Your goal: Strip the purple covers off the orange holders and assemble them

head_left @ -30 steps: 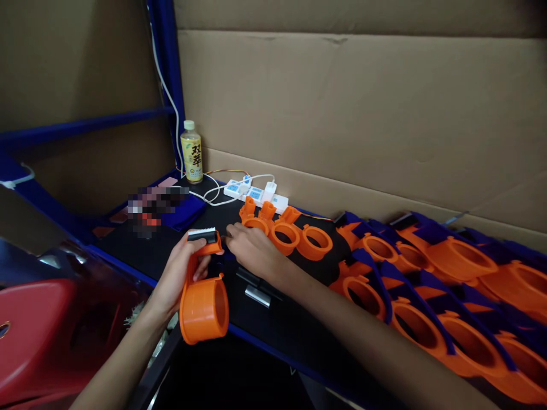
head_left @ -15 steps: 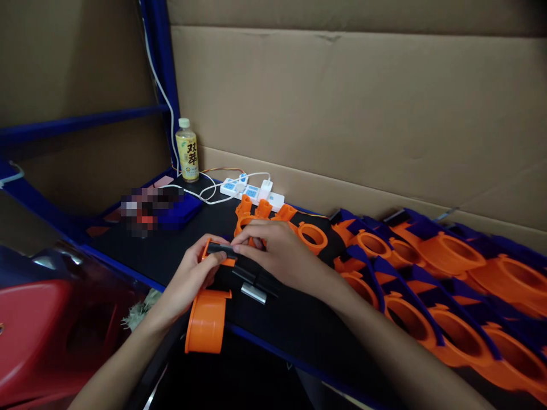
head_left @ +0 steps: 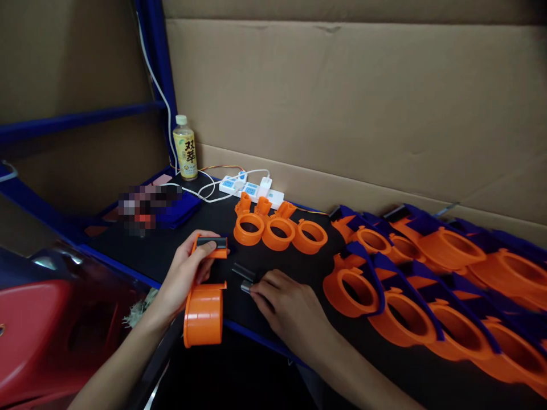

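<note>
My left hand (head_left: pixel 183 276) is closed around an orange plastic tape dispenser (head_left: pixel 204 316), whose wide round hub hangs below my fingers at the table's front edge. My thumb presses on a black roller (head_left: pixel 217 243) lying in the dispenser's upper end. Down at the black tabletop, the fingertips of my right hand (head_left: pixel 293 302) pinch a small silver metal piece (head_left: pixel 246 286); its far end is hidden by the fingers. Just behind it lies a loose black rod-like part (head_left: pixel 243 271).
Several orange dispenser bodies (head_left: pixel 278 233) stand in a row farther back. Orange and dark-blue dispensers (head_left: pixel 401 316) crowd the right side. A white power strip (head_left: pixel 252 191) and a drink bottle (head_left: pixel 185 148) are near the cardboard wall (head_left: pixel 342 102). A red stool (head_left: pixel 34 336) is at lower left.
My right hand has left the roller at the dispenser and come down toward me to the silver piece. My left hand still holds the dispenser, shifted slightly left.
</note>
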`<state>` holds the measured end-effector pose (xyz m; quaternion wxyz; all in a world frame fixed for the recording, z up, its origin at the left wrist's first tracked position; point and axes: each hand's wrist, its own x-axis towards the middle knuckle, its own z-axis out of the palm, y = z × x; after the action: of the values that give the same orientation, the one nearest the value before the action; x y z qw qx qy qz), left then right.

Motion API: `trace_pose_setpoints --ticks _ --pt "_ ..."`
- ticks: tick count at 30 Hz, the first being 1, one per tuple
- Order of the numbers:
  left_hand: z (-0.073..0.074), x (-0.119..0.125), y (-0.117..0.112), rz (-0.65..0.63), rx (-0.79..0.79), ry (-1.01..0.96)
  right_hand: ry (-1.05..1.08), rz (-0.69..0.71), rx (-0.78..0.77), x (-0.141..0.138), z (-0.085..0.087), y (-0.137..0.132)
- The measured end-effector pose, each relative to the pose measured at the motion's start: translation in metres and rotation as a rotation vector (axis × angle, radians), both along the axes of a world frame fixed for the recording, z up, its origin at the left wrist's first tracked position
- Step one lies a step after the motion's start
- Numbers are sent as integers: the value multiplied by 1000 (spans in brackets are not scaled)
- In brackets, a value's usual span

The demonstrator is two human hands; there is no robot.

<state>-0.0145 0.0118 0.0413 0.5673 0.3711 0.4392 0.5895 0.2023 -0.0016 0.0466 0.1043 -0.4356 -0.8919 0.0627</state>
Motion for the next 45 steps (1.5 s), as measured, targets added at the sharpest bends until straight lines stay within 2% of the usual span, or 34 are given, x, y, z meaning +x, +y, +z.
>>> trace_pose_setpoints --ticks 4,7,10,13,17,21,25,27,31,39,42,45 --pt "1 0 -2 -22 -17 27 -18 -14 10 -1 -7 1" --pt "0 0 -2 -44 -26 43 -7 -3 1 2 -5 2" --pt "0 2 -3 -79 -33 89 144 1 6 4 10 6" --pt "0 8 -5 -122 -29 151 310 5 89 -1 30 13" --pt "1 18 -7 -153 -11 171 249 110 144 -19 41 25" --pt "0 14 -4 -100 -29 133 262 113 166 -25 38 38" --pt "2 -3 -2 88 25 48 255 -83 95 -12 31 51" --pt "3 -8 -1 131 56 -2 192 -146 22 -7 23 55" --pt "3 -5 0 145 65 -51 126 -143 -63 -7 9 60" --pt "0 -3 1 127 76 -68 144 -90 -116 -14 -1 63" --pt "0 -1 0 135 71 -54 191 -98 -112 -10 3 63" --pt "0 7 -3 165 56 -62 321 -63 -148 -8 19 52"
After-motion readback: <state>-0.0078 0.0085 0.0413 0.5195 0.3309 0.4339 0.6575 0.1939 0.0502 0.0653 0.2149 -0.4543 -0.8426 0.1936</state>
